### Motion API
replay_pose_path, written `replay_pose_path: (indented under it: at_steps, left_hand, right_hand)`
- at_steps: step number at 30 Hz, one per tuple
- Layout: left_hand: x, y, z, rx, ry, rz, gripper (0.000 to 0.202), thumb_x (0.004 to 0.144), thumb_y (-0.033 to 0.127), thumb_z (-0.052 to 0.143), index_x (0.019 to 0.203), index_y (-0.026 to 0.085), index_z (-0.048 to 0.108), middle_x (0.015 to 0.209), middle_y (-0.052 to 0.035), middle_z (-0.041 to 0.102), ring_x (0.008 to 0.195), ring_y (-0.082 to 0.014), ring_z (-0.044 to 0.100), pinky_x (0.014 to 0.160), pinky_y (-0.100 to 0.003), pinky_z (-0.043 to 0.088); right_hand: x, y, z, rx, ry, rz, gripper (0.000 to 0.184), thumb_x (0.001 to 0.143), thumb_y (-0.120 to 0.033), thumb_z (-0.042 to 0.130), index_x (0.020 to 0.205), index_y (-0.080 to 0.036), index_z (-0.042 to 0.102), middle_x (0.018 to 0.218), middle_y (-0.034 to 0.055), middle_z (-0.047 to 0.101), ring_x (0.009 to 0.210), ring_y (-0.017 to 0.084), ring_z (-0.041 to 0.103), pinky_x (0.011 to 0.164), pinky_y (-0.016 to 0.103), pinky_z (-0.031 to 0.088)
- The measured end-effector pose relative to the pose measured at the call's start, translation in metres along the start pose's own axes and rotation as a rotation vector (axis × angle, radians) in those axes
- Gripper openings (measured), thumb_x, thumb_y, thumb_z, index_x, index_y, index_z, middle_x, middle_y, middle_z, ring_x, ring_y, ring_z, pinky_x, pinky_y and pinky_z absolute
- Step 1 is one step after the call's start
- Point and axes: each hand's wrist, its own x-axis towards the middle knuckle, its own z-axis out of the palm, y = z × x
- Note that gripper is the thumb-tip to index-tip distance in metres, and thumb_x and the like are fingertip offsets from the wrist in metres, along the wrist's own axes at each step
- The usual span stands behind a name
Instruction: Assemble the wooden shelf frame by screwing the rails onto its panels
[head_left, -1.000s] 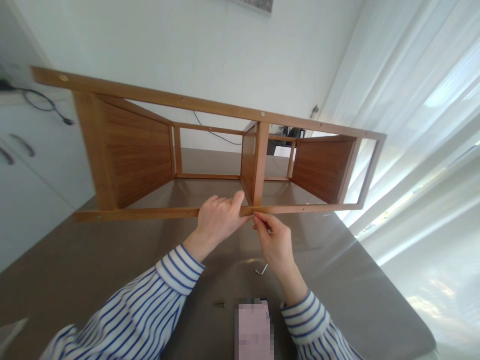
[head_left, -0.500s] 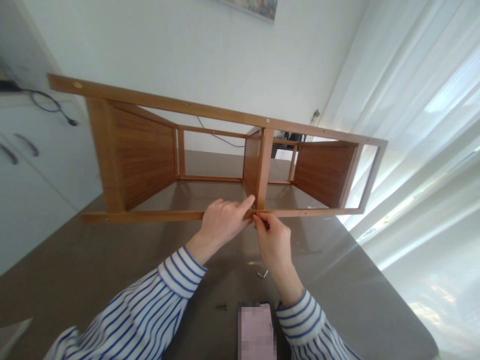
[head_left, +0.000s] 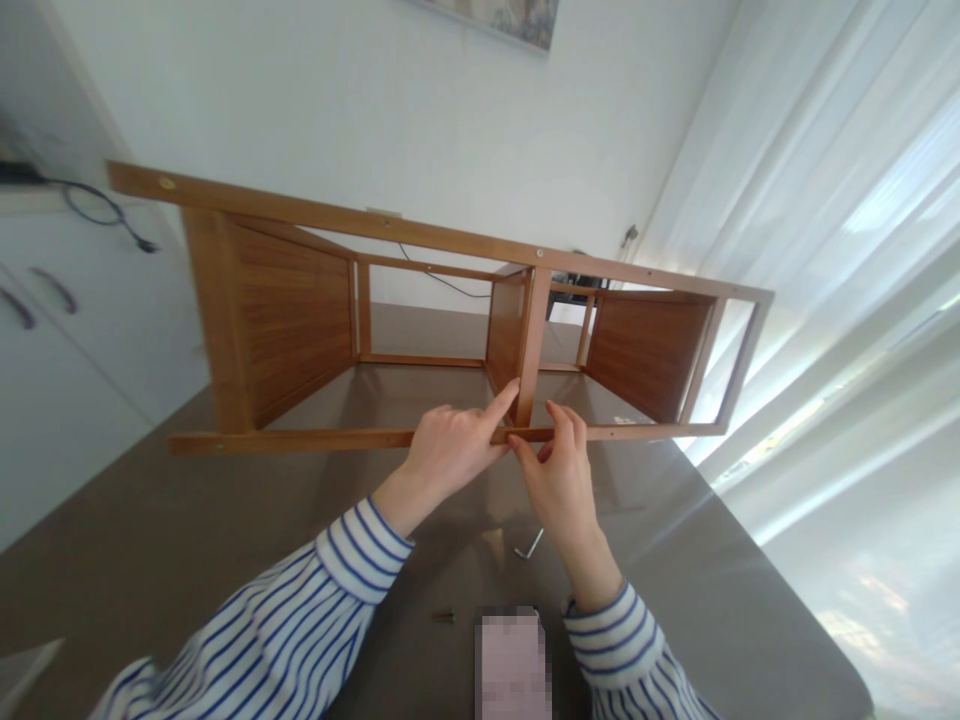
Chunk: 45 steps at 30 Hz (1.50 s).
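A wooden shelf unit (head_left: 322,205) lies on its side on the table. My left hand (head_left: 454,450) is closed around its near rail where the middle shelf (head_left: 508,320) meets it, the index finger stretched up along the shelf's edge. Right beside it, my right hand (head_left: 559,475) has its thumb tip against the rail at the joint. Its fingers are bent and apart from the thumb, and I see nothing held between them. An Allen key (head_left: 531,545) rests on the table below my right hand. Nearer to me are screws (head_left: 444,617); their number is hard to make out.
A pixelated phone-like thing (head_left: 514,665) lies at the near edge of the grey table (head_left: 675,560). White curtains (head_left: 840,300) hang on the right. At the left stand white cabinets (head_left: 90,380), with a black cable (head_left: 97,205) above.
My right hand's fingers have spread from a pinch at the joint and shifted slightly right, showing more of the Allen key. My left hand keeps its grip on the rail.
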Motion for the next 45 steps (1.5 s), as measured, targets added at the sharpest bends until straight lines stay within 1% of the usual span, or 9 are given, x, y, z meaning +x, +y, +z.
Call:
replay_pose_path:
  at_steps: [5,10,21,29,35,38,40,42,45]
  left_hand:
    - [0.005,-0.001,-0.007,-0.046,-0.103,-0.014,0.065,0.084,0.057,0.051,0.141,0.029,0.039,0.082,-0.0101,0.073,0.077,-0.0294,0.070,0.065,-0.033,0.049]
    - [0.009,-0.003,-0.009,-0.069,-0.152,0.015,0.058,0.083,0.056,0.054,0.134,0.029,0.047,0.082,-0.0101,0.073,0.076,-0.0310,0.069,0.064,-0.034,0.048]
    - [0.003,-0.004,-0.015,-0.017,-0.080,0.043,0.059,0.085,0.055,0.053,0.136,0.029,0.044,0.081,-0.0093,0.073,0.076,-0.0317,0.070,0.063,-0.035,0.050]
    - [0.003,-0.004,-0.014,-0.003,-0.074,0.059,0.057,0.085,0.053,0.054,0.137,0.030,0.043,0.082,-0.0085,0.073,0.076,-0.0310,0.070,0.062,-0.034,0.050]
    - [0.003,-0.002,-0.015,0.020,-0.065,0.050,0.064,0.084,0.054,0.055,0.139,0.025,0.040,0.078,-0.0094,0.073,0.075,-0.0308,0.070,0.062,-0.034,0.049]
    - [0.000,-0.001,-0.012,0.049,-0.005,0.042,0.063,0.084,0.052,0.057,0.137,0.021,0.041,0.073,-0.0088,0.072,0.071,-0.0301,0.070,0.061,-0.033,0.047]
    - [-0.002,0.001,-0.007,0.063,0.056,0.038,0.060,0.083,0.050,0.059,0.130,0.015,0.046,0.068,-0.0084,0.071,0.066,-0.0291,0.069,0.061,-0.033,0.045]
    - [-0.004,0.002,-0.002,0.065,0.104,0.035,0.049,0.084,0.050,0.058,0.113,0.011,0.055,0.064,-0.0082,0.069,0.062,-0.0279,0.068,0.060,-0.033,0.043]
    - [-0.005,0.004,0.004,0.057,0.168,0.027,0.034,0.086,0.046,0.056,0.091,0.012,0.057,0.062,-0.0070,0.066,0.060,-0.0259,0.066,0.059,-0.034,0.040]
  right_hand:
    - [0.007,0.007,-0.006,0.007,-0.163,-0.044,0.032,0.085,-0.036,0.058,0.113,-0.020,0.062,0.107,0.0104,0.062,0.069,0.016,0.061,0.072,0.034,0.051]
    - [0.010,0.009,-0.010,0.034,-0.215,-0.024,0.030,0.083,-0.034,0.061,0.109,-0.020,0.064,0.102,0.0085,0.062,0.070,0.016,0.061,0.071,0.032,0.052]
    - [0.014,-0.007,-0.019,-0.150,-0.211,-0.013,0.025,0.082,-0.035,0.064,0.104,-0.023,0.065,0.096,0.0063,0.064,0.075,0.020,0.062,0.072,0.033,0.048]
    - [0.011,-0.012,-0.020,-0.148,-0.230,0.019,0.029,0.083,-0.036,0.062,0.109,-0.022,0.062,0.102,0.0065,0.062,0.073,0.017,0.061,0.074,0.032,0.049]
    - [0.012,-0.013,-0.021,-0.160,-0.250,0.028,0.029,0.084,-0.035,0.060,0.109,-0.020,0.062,0.103,0.0080,0.062,0.080,0.019,0.062,0.075,0.033,0.049]
    - [0.014,-0.014,-0.023,-0.148,-0.245,0.028,0.028,0.085,-0.034,0.060,0.109,-0.020,0.063,0.102,0.0081,0.063,0.082,0.020,0.063,0.076,0.033,0.049]
    - [0.014,-0.015,-0.024,-0.144,-0.239,0.025,0.028,0.084,-0.033,0.060,0.108,-0.019,0.063,0.101,0.0077,0.063,0.080,0.019,0.063,0.075,0.032,0.049]
    - [0.015,-0.016,-0.024,-0.143,-0.237,0.023,0.028,0.084,-0.033,0.061,0.107,-0.019,0.064,0.099,0.0072,0.063,0.076,0.018,0.062,0.074,0.032,0.049]
    - [0.015,-0.016,-0.024,-0.141,-0.238,0.016,0.027,0.083,-0.032,0.062,0.107,-0.019,0.064,0.097,0.0065,0.063,0.073,0.018,0.061,0.073,0.032,0.049]
